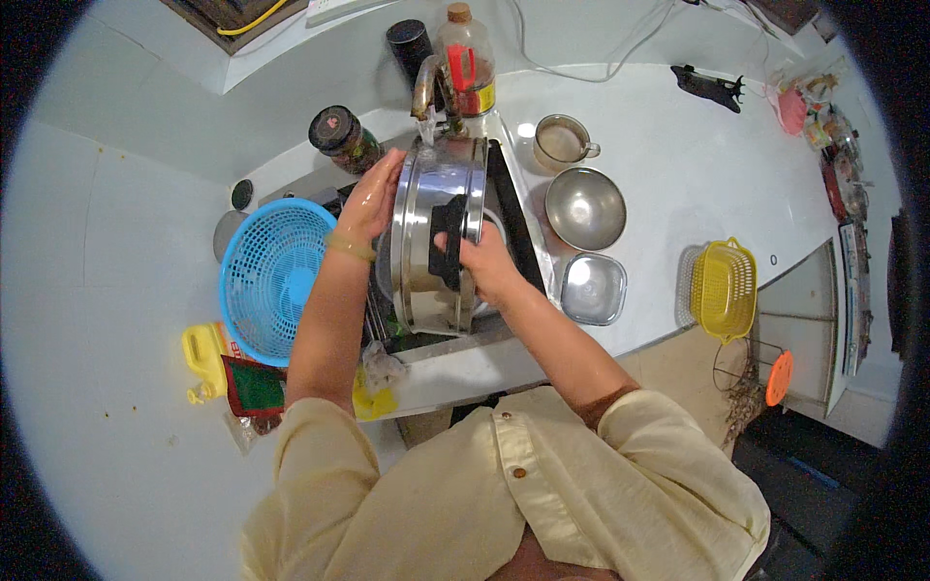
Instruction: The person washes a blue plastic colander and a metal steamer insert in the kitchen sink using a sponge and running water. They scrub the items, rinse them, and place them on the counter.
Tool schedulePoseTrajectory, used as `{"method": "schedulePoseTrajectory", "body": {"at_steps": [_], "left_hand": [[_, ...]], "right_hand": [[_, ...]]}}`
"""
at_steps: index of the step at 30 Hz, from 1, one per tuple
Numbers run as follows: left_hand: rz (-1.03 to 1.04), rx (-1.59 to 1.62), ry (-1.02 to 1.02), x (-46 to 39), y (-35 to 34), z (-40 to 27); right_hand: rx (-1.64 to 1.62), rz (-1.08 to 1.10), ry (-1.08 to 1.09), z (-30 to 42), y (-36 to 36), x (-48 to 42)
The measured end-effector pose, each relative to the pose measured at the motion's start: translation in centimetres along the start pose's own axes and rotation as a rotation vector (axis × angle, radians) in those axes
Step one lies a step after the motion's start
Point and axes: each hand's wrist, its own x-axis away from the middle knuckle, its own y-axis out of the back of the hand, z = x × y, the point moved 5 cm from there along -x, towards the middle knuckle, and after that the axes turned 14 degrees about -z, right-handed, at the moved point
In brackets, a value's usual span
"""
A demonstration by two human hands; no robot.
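Note:
A stainless steel pot or steamer tier [429,290] is tilted on its side over the sink, under the faucet [427,91]. Water runs from the spout onto its upper side. My right hand [488,263] grips the pot's black side handle, with the thumb over it. My left hand [376,192] lies with its palm and straight fingers against the pot's left side; its palm is hidden. Behind the pot, part of a pale round dish [496,225] shows in the sink. A blue plastic colander [280,279] is just left of my left forearm.
On the counter right of the sink are a metal mug [561,143], a steel bowl [585,209], a square glass dish [593,289] and a yellow basket [724,290]. Behind the sink stand a lidded jar [344,138], a corked bottle [467,62] and a black cylinder [409,43].

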Motion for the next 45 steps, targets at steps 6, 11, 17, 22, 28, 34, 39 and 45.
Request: {"method": "schedulePoseTrajectory", "body": {"at_steps": [6, 11, 17, 22, 28, 34, 39, 45], "left_hand": [[-0.074, -0.218, -0.046, 5.2, 3.2, 0.3], [-0.265, -0.288, -0.129, 9.2, 6.3, 2.8], [-0.528, -0.209, -0.356, 14.0, 9.8, 6.9], [-0.487, -0.309, -0.398, 15.9, 9.4, 8.9], [-0.543, -0.847, -0.923, 19.4, 4.5, 3.9], [-0.410, -0.579, -0.943, 18.8, 5.9, 2.6], [-0.374, -0.800, -0.830, 12.0, 8.1, 1.5], [-0.168, -1.171, -0.823, 0.0, 4.9, 0.1]], "right_hand": [[-0.426, -0.060, -0.076, 0.3, 2.6, -0.4], [-0.535, -0.169, 0.036, 2.5, 3.8, -1.9], [-0.459, -0.111, 0.137, 5.1, 3.4, -2.0], [-0.566, -0.175, 0.137, 5.8, 2.8, -2.9], [-0.666, -0.226, 0.046, 4.1, -0.1, -1.8], [-0.587, -0.078, 0.054, 2.4, 0.5, 1.4], [-0.363, -0.068, -0.096, 2.1, 1.0, 2.7], [-0.268, -0.022, -0.172, 0.3, 2.7, 3.5]]}}
